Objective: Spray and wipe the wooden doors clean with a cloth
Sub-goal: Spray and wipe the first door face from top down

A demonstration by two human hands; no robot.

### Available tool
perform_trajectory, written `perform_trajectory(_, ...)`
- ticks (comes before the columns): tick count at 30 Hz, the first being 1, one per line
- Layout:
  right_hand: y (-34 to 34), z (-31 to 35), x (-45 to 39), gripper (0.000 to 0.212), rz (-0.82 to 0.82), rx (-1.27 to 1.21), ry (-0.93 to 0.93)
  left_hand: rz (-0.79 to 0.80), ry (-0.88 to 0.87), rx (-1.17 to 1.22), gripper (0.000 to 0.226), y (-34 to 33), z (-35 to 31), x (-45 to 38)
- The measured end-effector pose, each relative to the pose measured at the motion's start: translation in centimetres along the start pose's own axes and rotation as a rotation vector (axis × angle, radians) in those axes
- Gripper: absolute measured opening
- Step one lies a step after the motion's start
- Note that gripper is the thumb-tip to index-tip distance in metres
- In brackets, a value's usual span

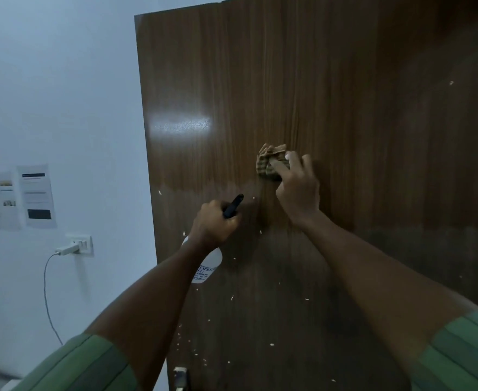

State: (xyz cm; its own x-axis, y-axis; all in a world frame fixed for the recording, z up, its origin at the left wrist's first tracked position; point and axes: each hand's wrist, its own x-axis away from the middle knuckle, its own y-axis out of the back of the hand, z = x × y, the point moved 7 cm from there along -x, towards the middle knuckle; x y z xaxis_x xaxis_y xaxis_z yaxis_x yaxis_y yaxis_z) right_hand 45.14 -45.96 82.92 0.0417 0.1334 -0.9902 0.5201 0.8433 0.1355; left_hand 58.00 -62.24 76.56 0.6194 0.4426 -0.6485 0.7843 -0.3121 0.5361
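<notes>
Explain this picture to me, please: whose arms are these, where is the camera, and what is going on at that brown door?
There is no machine here. A person wears a camera on the head, so you see their own two arms reaching forward. In front stands a wooden door, dotted with small pale specks lower down. The left hand grips a white spray bottle with a black nozzle aimed at the door. The right hand presses a bunched checked cloth against the wood, fingers curled round it. On the white wall to the left hang some papers, and a charger is plugged into a socket.
</notes>
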Motion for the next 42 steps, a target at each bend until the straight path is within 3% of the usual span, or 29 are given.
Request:
perform_trajectory(2,-1.1,1.8,2.1,0.049,0.021,0.021,0.05,-0.004,0.0,0.003,0.029,0.2,0.7,0.2)
perform_trajectory(5,-3.7,5.5,8.7,0.044,0.235,0.014,0.504,0.019,-0.002,0.038,0.032,0.5,1.4,0.5)
perform_trajectory(7,-4.4,5.7,9.8,0.044,0.33,0.002,0.621,0.042,-0.011,0.049,0.031,0.7,1.8,0.6)
perform_trajectory(9,-4.1,5.4,7.0,0.043,0.258,-0.015,0.466,0.042,-0.013,0.043,0.028,1.1,2.4,0.7)
perform_trajectory(12,-2.7,5.1,1.7,0.048,0.029,-0.063,0.029,0.03,-0.011,0.039,0.026,1.7,3.7,0.9)
perform_trajectory(14,-2.9,6.2,1.3,0.05,-0.024,-0.051,-0.067,0.02,-0.009,0.058,0.028,2.2,4.1,1.1)
perform_trajectory(20,-6.9,11.6,10.2,0.042,0.231,-0.024,0.417,-0.027,0.057,0.201,0.033,3.9,6.6,1.5)
perform_trajectory(22,-6.3,11.5,7.3,0.045,0.189,-0.048,0.301,-0.013,0.06,0.2,0.032,3.9,7.0,1.5)
perform_trajectory(26,-4.3,10.5,0.0,0.049,-0.011,-0.051,-0.1,0.033,0.057,0.23,0.027,3.0,7.9,1.1)
perform_trajectory(28,-4.7,11.1,0.2,0.049,-0.033,-0.046,-0.08,0.033,0.041,0.256,0.034,2.7,8.1,1.2)
perform_trajectory(32,-6.2,12.8,5.1,0.046,0.069,-0.099,0.153,0.007,0.027,0.275,0.028,2.4,9.5,1.6)
perform_trajectory(37,-5.6,12.3,-0.3,0.046,0.017,-0.161,-0.024,-0.05,0.049,0.251,0.038,3.1,9.8,2.0)
perform_trajectory(42,-6.7,13.7,0.1,0.049,-0.056,-0.097,-0.014,-0.076,0.057,0.197,0.037,4.0,10.7,2.3)
